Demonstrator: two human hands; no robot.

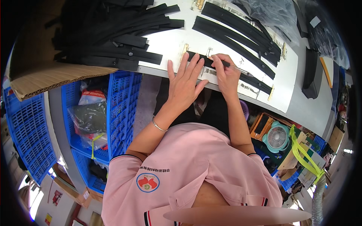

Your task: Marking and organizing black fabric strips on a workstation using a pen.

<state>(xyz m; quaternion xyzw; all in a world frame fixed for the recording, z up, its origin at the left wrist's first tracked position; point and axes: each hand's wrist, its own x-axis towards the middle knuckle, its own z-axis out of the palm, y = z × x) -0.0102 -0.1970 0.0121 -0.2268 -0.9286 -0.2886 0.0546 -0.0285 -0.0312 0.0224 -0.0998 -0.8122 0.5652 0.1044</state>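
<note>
A black fabric strip (256,83) lies along the near edge of a white board (174,39) marked with dark lines and pieces of yellowish tape. My left hand (183,86) rests on the strip's left part, fingers spread and stretched out flat. Close by on the right, my right hand (227,78) pinches a slim pen (234,67), its front end down at the strip near my left fingertips. The pen's tip is too small to make out. Farther back on the board lie several more black strips (235,39), some with small dark fittings near their right ends.
A heap of black strips (124,39) covers the left, over a cardboard sheet (62,77). Blue plastic crates (124,109) stand below. Clear plastic bags (277,15) and a black block (312,75) are at the right. A small teal fan (277,137) sits under the table's right side.
</note>
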